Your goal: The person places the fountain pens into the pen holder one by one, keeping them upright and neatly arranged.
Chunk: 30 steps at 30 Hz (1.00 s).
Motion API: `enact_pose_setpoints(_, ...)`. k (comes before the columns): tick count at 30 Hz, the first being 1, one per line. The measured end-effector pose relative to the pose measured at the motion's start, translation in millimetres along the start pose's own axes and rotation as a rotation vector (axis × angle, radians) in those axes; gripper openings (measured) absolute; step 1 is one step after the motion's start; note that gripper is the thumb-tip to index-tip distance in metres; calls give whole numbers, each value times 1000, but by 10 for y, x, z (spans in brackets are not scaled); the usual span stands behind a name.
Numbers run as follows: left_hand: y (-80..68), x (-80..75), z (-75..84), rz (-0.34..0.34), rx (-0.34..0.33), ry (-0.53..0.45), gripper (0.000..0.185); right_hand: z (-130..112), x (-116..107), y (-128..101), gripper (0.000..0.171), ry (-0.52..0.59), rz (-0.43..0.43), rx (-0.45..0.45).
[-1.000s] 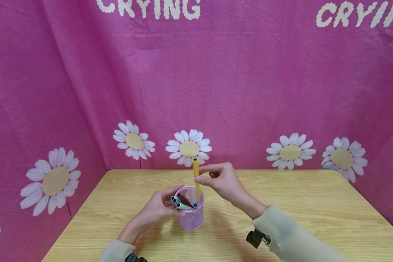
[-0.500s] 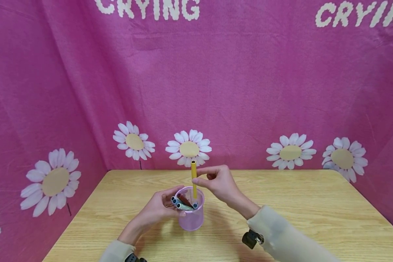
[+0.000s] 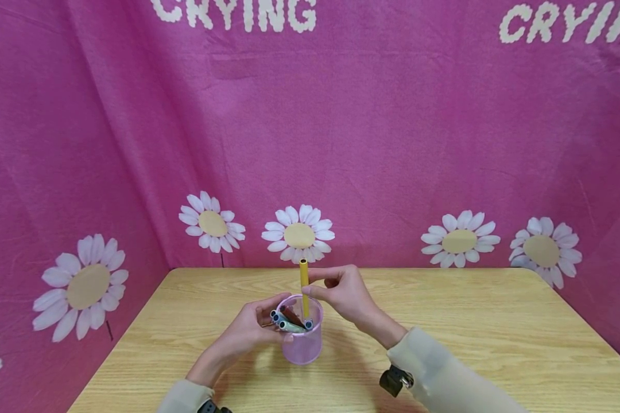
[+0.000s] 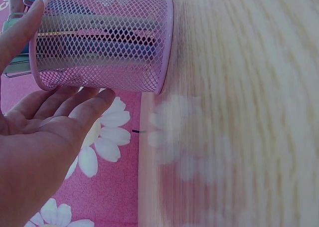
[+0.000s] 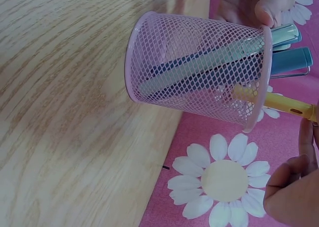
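A pink wire-mesh cup (image 3: 302, 338) stands upright near the middle of a light wood tabletop (image 3: 496, 338), toward the front edge. The left hand (image 3: 248, 330) wraps round the cup's left side: thumb over the rim, fingers curved against the mesh wall, gripping it. In the left wrist view the fingers (image 4: 75, 100) lie along the mesh, touching it.

The right hand (image 3: 341, 292) hovers just above and behind the cup's right rim. Thumb & forefinger pinch a yellow pen (image 3: 303, 287) near its middle. The pen is about upright; its lower end is inside the cup, top end sticks up well above the rim. The right wrist view shows the yellow pen (image 5: 271, 101) crossing the rim, w/ fingertips (image 5: 305, 137) beside it.

Inside the cup lie several other pens (image 3: 288, 321), blue and grey-green, leaning toward the left rim, clip ends poking out. The mesh lets them show through from the side in both wrist views.

Behind the tabletop hangs a pink cloth backdrop (image 3: 392, 143) printed w/ white daisies (image 3: 298, 234) in a row at tabletop level. White block letters at the top read "CRYING" (image 3: 232, 12); a second "CRYIN" (image 3: 568, 23) at top right is cut off by the frame edge. No writing can be read on the pens or cup.

Both arms wear pale beige sleeves (image 3: 444, 373); a small black clip (image 3: 395, 380) hangs at the right wrist.
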<state>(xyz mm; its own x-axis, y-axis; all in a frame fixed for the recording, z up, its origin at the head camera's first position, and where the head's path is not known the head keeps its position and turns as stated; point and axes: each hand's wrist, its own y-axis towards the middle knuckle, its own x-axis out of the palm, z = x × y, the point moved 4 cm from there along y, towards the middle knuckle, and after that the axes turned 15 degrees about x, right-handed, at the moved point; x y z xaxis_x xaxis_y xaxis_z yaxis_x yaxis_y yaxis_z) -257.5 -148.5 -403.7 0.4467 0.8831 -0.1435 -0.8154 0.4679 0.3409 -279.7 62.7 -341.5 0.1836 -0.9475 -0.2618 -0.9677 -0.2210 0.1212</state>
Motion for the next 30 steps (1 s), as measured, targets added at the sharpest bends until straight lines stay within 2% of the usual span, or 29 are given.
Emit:
enact_pose_setpoints(12,-10,3,-8,-5,8,-37,87,57,37,-9,24,-6,-31,5)
enact_pose_setpoints(21,-16,0,10,-3,-2,-16,85,116,39,-28,26,-35,-41,46)
enact_pose_setpoints(30,-3,-1,9,-3,13,-4,84,189,53,-20,23,-82,-75,28)
